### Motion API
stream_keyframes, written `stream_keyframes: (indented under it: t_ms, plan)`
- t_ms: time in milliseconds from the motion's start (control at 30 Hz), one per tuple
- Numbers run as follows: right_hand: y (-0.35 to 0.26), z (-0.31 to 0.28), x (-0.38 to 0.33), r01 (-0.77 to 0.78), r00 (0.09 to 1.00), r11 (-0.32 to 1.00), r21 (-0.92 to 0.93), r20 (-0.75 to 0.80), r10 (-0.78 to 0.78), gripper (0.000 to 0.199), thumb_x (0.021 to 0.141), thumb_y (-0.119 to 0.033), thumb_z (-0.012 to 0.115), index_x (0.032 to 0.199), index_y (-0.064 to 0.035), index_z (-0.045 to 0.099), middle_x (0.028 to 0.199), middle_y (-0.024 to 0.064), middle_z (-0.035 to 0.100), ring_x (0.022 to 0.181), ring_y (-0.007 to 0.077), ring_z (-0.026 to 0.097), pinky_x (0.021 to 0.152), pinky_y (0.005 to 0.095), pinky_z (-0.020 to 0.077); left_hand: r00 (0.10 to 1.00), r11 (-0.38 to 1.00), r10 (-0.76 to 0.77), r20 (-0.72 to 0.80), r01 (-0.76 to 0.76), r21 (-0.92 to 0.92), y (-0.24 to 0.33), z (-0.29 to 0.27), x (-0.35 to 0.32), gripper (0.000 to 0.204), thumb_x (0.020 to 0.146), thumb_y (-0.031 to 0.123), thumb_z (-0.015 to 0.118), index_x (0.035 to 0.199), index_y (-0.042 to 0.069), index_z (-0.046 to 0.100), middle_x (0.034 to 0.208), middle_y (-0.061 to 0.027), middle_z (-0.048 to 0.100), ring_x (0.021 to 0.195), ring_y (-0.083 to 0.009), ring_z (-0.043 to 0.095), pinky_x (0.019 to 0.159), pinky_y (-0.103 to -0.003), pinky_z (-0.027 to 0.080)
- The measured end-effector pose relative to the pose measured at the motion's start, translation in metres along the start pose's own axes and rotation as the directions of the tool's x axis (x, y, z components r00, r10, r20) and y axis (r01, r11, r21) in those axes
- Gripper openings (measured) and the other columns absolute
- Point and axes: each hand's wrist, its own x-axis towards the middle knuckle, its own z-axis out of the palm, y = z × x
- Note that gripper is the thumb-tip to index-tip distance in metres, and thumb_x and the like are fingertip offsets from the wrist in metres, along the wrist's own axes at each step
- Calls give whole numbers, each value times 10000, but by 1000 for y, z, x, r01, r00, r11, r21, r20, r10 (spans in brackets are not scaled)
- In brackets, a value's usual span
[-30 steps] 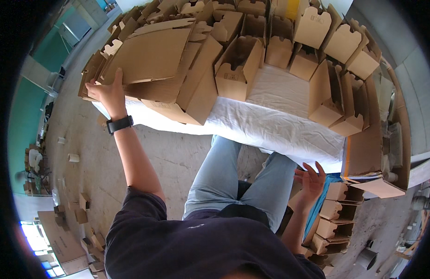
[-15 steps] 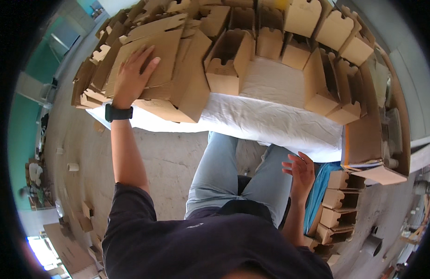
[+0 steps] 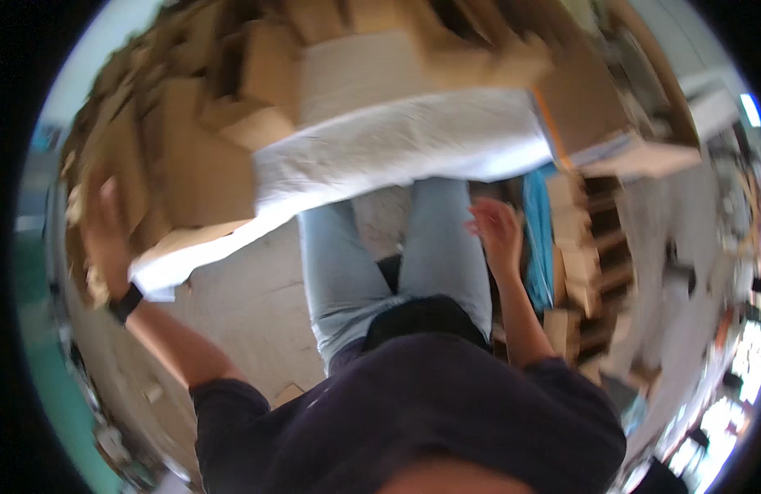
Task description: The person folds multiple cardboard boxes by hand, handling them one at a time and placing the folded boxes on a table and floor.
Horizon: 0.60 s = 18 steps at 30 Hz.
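My left hand (image 3: 109, 239), a dark watch on its wrist, lies against a brown cardboard box (image 3: 127, 156) at the table's left end. Its fingers look stretched out, though motion smears them. Beside that, a larger cardboard piece (image 3: 206, 169) slants down to the table's front edge. Over my right thigh, my right hand (image 3: 499, 235) hangs with loosely bent fingers apart and nothing in them. It is nearest to the blue plastic sheet (image 3: 538, 239) beside the table.
Several open cardboard boxes crowd the back and sides of the table, which has a white cloth (image 3: 397, 136) on it. A big carton (image 3: 590, 99) stands at its right end. More cardboard boxes (image 3: 579, 247) are stacked below on the right, beyond the blue sheet.
The view has swung to the right and blurred. My left hand now appears farther left and lower, near the box at the table's end. My right hand keeps its loose pose.
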Motion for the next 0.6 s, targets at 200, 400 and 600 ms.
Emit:
stream_keyframes:
  t_ms: [200, 400, 600]
  plan:
    - [167, -118, -59, -454, 843, 864, -216, -417, 339, 117, 852, -56, 512, 882, -8, 614, 720, 73, 612, 622, 149, 605, 539, 267, 467, 991, 990, 115, -64, -109, 88, 1, -13, 0, 424, 985, 320, 374, 1283, 39, 481, 1320, -161, 482, 1153, -258, 525, 964, -332, 432]
    - [247, -167, -183, -876, 466, 370, -309, -345, 815, 182, 816, -49, 554, 990, -47, 607, 836, 96, 640, 679, 192, 625, 559, 327, 529, 977, 978, -210, -32, 209, -14, 33, -22, 1, 579, 952, 495, 336, 1266, 38, 502, 1300, -194, 486, 1167, -329, 507, 973, -392, 434]
    - [253, -159, -208, -878, 422, 297, -375, -315, 850, 207, 823, -84, 567, 1023, -51, 608, 881, 111, 642, 722, 190, 643, 592, 358, 558, 971, 977, -211, -112, 206, -59, 73, -39, -7, 509, 962, 473, 328, 1270, 117, 521, 1235, -143, 555, 1126, -279, 552, 936, -412, 473]
